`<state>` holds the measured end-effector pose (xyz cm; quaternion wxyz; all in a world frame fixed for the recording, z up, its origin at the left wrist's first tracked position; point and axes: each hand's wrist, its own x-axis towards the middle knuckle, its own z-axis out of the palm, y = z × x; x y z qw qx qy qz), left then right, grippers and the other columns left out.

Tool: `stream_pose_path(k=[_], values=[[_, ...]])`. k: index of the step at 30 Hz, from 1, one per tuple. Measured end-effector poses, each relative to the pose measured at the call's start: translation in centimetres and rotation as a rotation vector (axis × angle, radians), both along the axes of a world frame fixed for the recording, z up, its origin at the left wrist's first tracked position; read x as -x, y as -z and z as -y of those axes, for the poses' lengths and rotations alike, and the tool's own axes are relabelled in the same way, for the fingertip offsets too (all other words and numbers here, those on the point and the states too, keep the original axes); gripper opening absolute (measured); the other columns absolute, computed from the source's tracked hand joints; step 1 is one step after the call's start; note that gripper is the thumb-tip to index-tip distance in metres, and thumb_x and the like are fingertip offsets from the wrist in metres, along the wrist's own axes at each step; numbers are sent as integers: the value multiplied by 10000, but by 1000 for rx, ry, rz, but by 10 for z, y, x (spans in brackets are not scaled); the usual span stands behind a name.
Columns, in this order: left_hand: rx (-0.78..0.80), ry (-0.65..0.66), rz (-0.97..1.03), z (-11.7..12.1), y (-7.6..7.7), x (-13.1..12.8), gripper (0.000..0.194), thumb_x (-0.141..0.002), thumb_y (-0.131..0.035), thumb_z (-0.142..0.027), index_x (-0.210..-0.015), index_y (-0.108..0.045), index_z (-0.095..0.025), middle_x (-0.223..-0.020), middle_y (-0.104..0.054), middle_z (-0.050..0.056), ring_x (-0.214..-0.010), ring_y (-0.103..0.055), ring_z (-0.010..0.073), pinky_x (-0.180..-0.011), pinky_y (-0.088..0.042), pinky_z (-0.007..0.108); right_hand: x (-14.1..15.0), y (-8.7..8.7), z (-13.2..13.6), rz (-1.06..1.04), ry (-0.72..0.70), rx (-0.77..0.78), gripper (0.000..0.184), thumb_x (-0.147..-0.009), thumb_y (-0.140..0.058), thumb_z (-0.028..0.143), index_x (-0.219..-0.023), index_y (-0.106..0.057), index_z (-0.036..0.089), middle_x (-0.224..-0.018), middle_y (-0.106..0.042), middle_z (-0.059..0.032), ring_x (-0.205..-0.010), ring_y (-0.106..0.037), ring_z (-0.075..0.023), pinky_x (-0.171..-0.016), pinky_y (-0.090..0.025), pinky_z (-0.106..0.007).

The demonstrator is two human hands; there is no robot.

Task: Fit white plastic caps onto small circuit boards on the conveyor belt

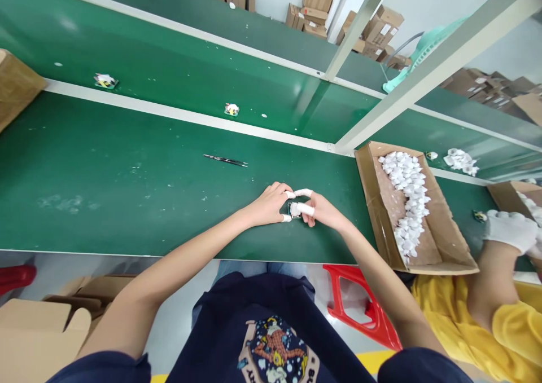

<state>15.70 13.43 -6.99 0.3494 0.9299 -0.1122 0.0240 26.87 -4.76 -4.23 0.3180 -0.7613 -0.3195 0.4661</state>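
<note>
My left hand [271, 203] and my right hand [320, 209] meet over the green table [127, 191] near its front edge. Both wear white finger cots on several fingertips. Between them they pinch a small dark and clear part [293, 210], which is mostly hidden by the fingers. The fingers of both hands are curled closed around it.
Black tweezers [225, 160] lie on the table beyond my hands. An open cardboard box [440, 247] of small white parts stands to the right. A co-worker's white-gloved hand [510, 230] works at far right. Small assembled pieces [231, 109] sit on the conveyor belt behind. A red stool [359, 309] stands below.
</note>
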Motion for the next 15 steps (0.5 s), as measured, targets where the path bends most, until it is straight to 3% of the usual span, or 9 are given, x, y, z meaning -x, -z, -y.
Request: stream_pose_path(k=[4, 7, 10, 12, 15], values=[[204, -25, 44, -11, -9, 0, 349, -807, -538, -166, -1155, -529, -156, -1217, -488, 79, -1134, -428, 184, -1004, -369, 344, 13, 3, 8, 653, -211, 142, 360, -778, -621, 491, -884, -563, 151, -634, -546, -27, -538, -457, -140, -494, -249, -252], [379, -250, 200, -18, -15, -2, 248, -854, -499, -175, -1090, -572, -172, -1125, -543, 60, -1070, -488, 157, -961, -400, 330, 1, -1, -2, 744, -267, 108, 287, -822, -573, 426, -973, -599, 184, -617, -511, 1, -523, -429, -124, -501, -231, -250], [508, -449, 297, -19, -16, -5, 184, -858, -508, -190, -1008, -612, -167, -1026, -580, 55, -962, -541, 146, -845, -438, 299, -49, -4, -36, 745, -168, -36, 319, -816, -576, 425, -1041, -606, 201, -699, -536, 0, -596, -489, -126, -559, -330, -235], [547, -469, 294, -18, -14, -5, 165, -846, -519, -184, -966, -631, -172, -993, -596, 48, -922, -555, 142, -780, -439, 280, -96, 3, -67, 852, -82, -79, 339, -795, -594, 416, -1015, -631, 162, -838, -566, -48, -732, -537, -157, -673, -397, -252], [546, -424, 261, -12, -9, -3, 165, -827, -536, -176, -953, -643, -181, -969, -605, 38, -914, -556, 143, -785, -434, 283, -163, 22, -110, 965, 118, 1, 425, -794, -603, 399, -1110, -632, 116, -1056, -546, -123, -978, -532, -212, -885, -398, -283]])
